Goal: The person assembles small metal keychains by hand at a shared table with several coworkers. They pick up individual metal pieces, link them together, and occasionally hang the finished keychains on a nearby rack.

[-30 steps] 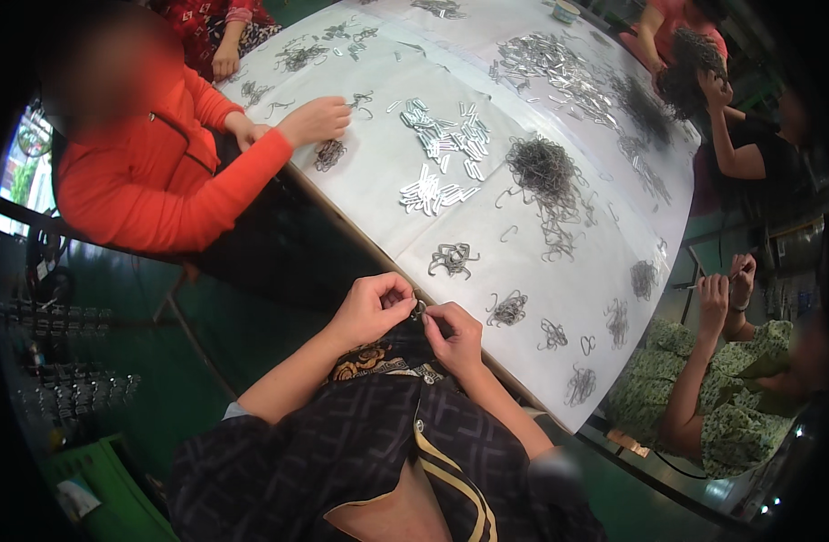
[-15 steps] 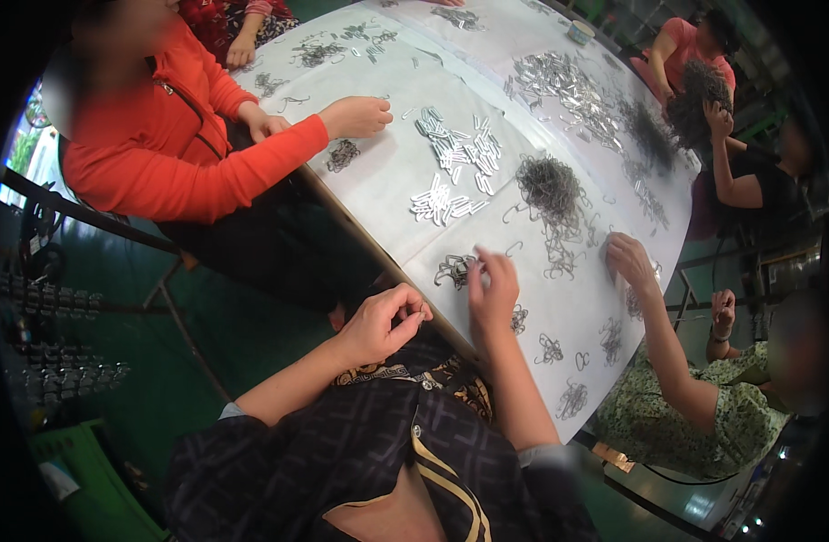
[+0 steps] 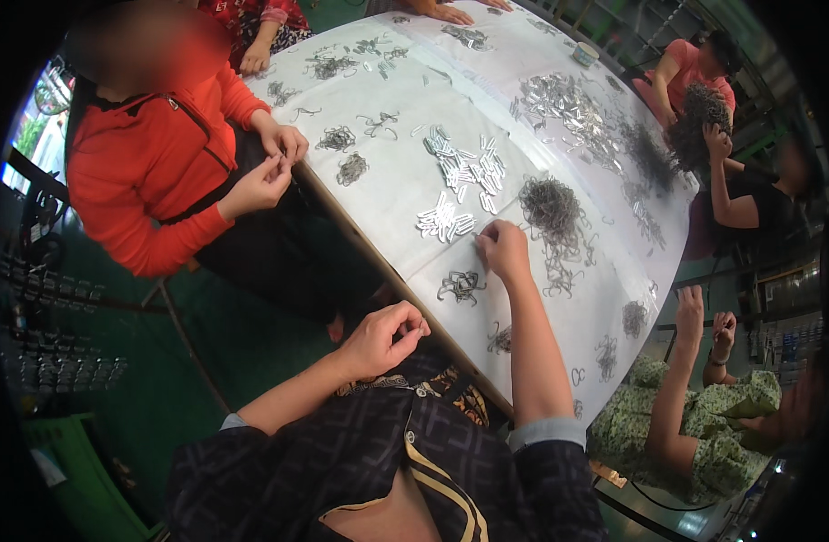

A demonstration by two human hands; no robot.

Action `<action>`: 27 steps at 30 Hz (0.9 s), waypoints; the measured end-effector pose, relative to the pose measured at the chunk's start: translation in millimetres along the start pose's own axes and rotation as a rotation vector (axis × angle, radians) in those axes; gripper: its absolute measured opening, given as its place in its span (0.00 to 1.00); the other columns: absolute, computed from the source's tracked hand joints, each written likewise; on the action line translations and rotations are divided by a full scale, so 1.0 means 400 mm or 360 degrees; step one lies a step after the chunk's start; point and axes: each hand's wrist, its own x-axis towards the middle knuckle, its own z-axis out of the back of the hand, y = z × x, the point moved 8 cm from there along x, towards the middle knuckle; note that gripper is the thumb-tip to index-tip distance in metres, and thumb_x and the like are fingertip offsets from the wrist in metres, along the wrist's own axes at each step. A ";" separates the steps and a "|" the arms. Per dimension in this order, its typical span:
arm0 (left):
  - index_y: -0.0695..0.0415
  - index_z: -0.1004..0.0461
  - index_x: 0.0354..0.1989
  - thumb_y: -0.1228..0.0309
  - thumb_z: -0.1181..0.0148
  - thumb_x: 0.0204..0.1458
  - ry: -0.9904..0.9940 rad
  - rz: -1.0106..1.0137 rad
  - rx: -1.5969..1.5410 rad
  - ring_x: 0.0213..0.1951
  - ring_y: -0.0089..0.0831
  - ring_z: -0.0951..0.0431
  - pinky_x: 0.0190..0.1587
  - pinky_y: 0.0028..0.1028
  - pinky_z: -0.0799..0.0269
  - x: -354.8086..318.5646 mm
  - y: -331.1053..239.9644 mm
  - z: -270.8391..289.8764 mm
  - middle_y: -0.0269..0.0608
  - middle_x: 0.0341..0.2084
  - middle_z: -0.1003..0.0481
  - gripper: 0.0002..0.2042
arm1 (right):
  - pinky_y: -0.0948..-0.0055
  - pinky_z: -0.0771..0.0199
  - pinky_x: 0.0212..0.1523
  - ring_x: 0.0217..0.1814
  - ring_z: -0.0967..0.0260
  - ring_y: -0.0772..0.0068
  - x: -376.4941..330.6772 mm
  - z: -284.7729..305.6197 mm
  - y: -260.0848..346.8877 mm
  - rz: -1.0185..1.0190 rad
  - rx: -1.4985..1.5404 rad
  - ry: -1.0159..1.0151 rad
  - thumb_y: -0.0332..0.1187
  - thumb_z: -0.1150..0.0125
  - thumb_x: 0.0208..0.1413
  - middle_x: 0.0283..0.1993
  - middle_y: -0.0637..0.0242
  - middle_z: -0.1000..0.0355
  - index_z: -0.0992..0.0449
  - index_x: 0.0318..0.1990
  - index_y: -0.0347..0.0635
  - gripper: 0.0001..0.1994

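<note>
My right hand (image 3: 503,249) stretches out over the white table (image 3: 405,167) and its fingertips touch down at the edge of a batch of flat silvery metal strips (image 3: 445,219). A tangled heap of dark wire hooks (image 3: 552,206) lies just to its right. My left hand (image 3: 385,336) stays near my chest by the table's edge, fingers curled and pinched together; I cannot tell whether a small piece sits in them. A small bunch of wire hooks (image 3: 460,286) lies between the two hands.
A person in a red jacket (image 3: 152,158) sits at the left, both hands together at the table's edge. Other people sit at the right side and far end. Several small wire bunches and a large silvery pile (image 3: 563,95) cover the table. A green floor lies below left.
My right hand left the left hand at my chest and reached forward across the table to the metal strips. The person in red drew their hands back to the table's edge.
</note>
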 end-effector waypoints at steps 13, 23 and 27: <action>0.62 0.31 0.34 0.78 0.43 0.51 -0.0182 -0.0114 0.0309 0.27 0.32 0.25 0.31 0.28 0.30 0.012 -0.024 -0.007 0.44 0.27 0.27 0.05 | 0.82 0.29 0.29 0.28 0.28 0.81 -0.347 -0.043 0.160 -0.0268 0.1510 0.0134 0.28 0.33 0.52 0.27 0.66 0.24 0.23 0.35 0.31 0.08; 0.61 0.28 0.32 0.75 0.38 0.46 0.0230 0.0085 0.0614 0.30 0.46 0.22 0.32 0.35 0.28 0.014 -0.004 -0.022 0.46 0.27 0.24 0.06 | 0.75 0.28 0.30 0.29 0.25 0.70 -0.413 0.010 0.213 0.0164 0.0918 -0.0174 0.25 0.34 0.49 0.29 0.61 0.24 0.21 0.34 0.36 0.05; 0.60 0.20 0.33 0.73 0.36 0.45 0.0315 0.0200 0.0642 0.30 0.42 0.20 0.34 0.32 0.26 0.082 0.002 0.021 0.48 0.26 0.21 0.07 | 0.73 0.28 0.30 0.30 0.26 0.66 -0.440 0.010 0.199 0.0205 0.0811 -0.0224 0.25 0.34 0.49 0.29 0.60 0.25 0.21 0.33 0.37 0.05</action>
